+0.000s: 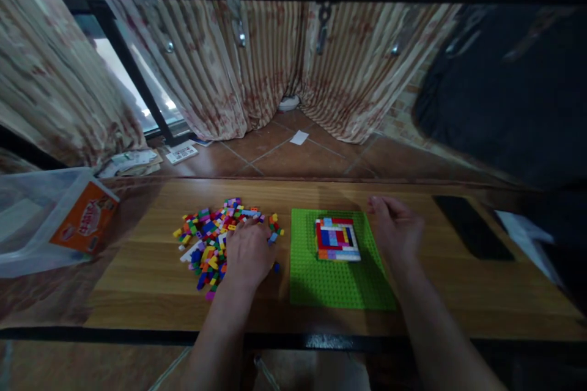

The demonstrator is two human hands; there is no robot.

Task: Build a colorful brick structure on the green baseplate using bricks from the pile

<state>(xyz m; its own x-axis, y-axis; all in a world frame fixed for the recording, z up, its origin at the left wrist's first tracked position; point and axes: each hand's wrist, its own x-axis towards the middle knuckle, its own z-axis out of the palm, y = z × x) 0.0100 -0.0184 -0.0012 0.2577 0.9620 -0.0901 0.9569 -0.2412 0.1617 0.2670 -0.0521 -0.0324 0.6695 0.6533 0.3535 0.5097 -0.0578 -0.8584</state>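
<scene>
A pile of small toy building bricks (208, 256) in many colours lies on the left half of the wooden table. My left hand (250, 250) rests palm down over the pile's right side, its fingertips hidden among the bricks. Right of it lies a green studded baseplate (316, 287). On the plate sits a low, roughly rectangular build of coloured bricks (338, 239), with white, red, blue and orange pieces showing. My right hand (397, 226) hovers by the plate's right edge, fingers curled in and thumb against them. Whatever they pinch, if anything, is too small to make out.
A clear plastic bin (41, 195) with an orange label stands at the left. Toward the table's right end lie a dark flat object (474, 226) and something white, like paper (527, 244). A black bar crosses the top of the view, before striped curtains (266, 67).
</scene>
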